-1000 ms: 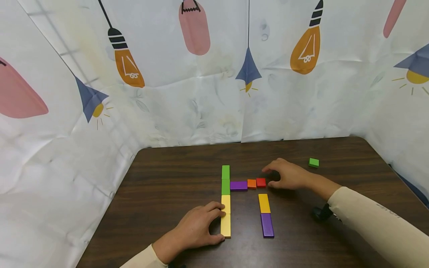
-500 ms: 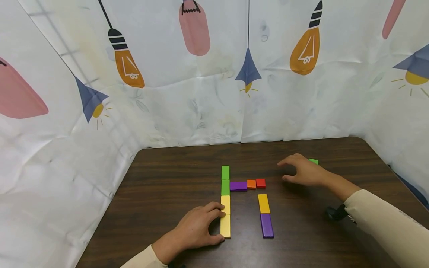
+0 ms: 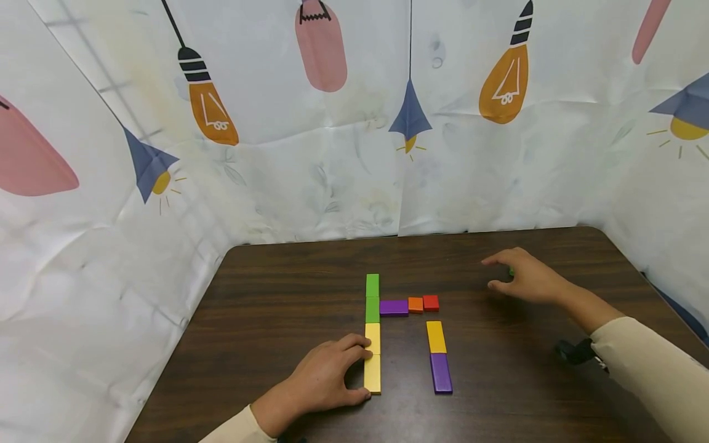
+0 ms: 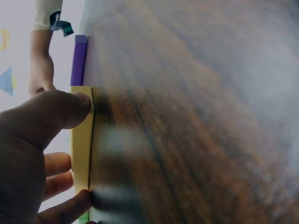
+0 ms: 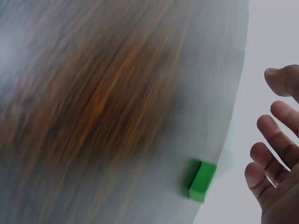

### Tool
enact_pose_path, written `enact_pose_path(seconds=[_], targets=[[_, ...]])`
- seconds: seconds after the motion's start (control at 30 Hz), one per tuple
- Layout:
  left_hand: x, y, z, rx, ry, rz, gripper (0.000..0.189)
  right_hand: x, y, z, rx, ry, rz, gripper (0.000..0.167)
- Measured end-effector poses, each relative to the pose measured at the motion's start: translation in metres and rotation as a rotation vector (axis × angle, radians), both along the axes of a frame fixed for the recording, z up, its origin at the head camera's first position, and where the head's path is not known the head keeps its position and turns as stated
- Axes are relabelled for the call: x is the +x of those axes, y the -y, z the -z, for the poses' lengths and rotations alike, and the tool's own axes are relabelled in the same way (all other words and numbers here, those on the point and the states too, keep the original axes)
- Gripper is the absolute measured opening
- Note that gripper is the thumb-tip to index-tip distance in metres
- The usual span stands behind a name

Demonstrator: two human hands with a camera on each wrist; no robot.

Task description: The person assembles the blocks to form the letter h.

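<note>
My left hand (image 3: 329,372) rests against the left side of two pale yellow blocks (image 3: 373,374) laid end to end. Its thumb touches the near end, seen close in the left wrist view on the yellow block (image 4: 81,140); the fingertips lie farther up. Two green blocks (image 3: 373,298) continue this column away from me. My right hand (image 3: 526,277) hovers over the right part of the table, thumb and fingers spread, holding nothing. It mostly hides a small loose green block (image 3: 511,271), which shows whole in the right wrist view as a green block (image 5: 202,181) apart from the fingers.
A purple block (image 3: 394,308), an orange cube (image 3: 415,304) and a red cube (image 3: 431,303) run rightward from the green column. Below them lie an amber block (image 3: 436,336) and a purple block (image 3: 441,373) end to end. A patterned curtain (image 3: 354,184) encloses the dark wooden table (image 3: 288,277).
My right hand has moved from beside the red cube rightward and slightly away, now covering most of the loose green block. The left hand and the laid blocks have stayed in place.
</note>
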State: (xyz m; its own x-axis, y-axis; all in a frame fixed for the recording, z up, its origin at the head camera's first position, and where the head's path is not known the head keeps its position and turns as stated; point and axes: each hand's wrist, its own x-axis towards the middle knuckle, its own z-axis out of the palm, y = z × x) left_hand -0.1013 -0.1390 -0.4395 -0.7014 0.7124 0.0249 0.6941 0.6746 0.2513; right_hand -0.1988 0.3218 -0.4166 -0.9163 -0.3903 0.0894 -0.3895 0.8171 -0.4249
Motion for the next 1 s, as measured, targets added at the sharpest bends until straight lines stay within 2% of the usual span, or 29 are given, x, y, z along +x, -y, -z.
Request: enact_pose_path(seconds=[0.6,1.0], targets=[[0.0,0.0,-0.001,0.008,-0.005,0.011,0.055,0.0,-0.05,0.007,-0.025,-0.007,0.082,0.052],[0.0,0.0,-0.001,0.0,-0.012,0.01,0.055,-0.003,-0.063,0.015,-0.002,0.037,0.124,0.054]])
